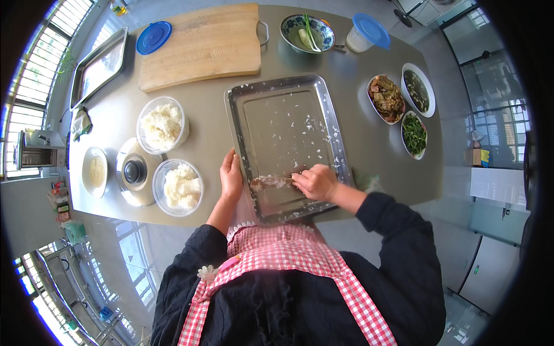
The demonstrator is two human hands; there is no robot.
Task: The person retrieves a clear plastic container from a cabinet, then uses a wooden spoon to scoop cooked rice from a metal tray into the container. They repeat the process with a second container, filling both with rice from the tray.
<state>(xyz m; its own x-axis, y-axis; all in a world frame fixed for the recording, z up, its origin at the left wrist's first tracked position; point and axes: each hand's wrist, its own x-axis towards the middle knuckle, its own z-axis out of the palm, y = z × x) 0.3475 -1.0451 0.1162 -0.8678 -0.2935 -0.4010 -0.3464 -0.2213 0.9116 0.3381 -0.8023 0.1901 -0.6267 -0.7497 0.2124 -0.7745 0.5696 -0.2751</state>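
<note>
A rectangular metal tray [283, 125] lies at the table's near edge, with scattered white rice grains [309, 123] on its bottom and right rim. My left hand [231, 174] grips the tray's left rim. Inside the tray's near part, my right hand [317, 182] holds a brown rice paddle [275, 181] by its handle end. The paddle lies roughly level, pointing left, with rice clinging along its blade. To the left stand two clear plastic tubs of cooked white rice, the farther tub [162, 124] and the nearer tub [178, 187].
A wooden cutting board [203, 43] with a blue lid [154, 38] lies at the back left. Behind the tray is a patterned bowl [294, 41] with scallion. Dishes of food [386, 99] stand at right. A pot lid with black knob [133, 171] sits left.
</note>
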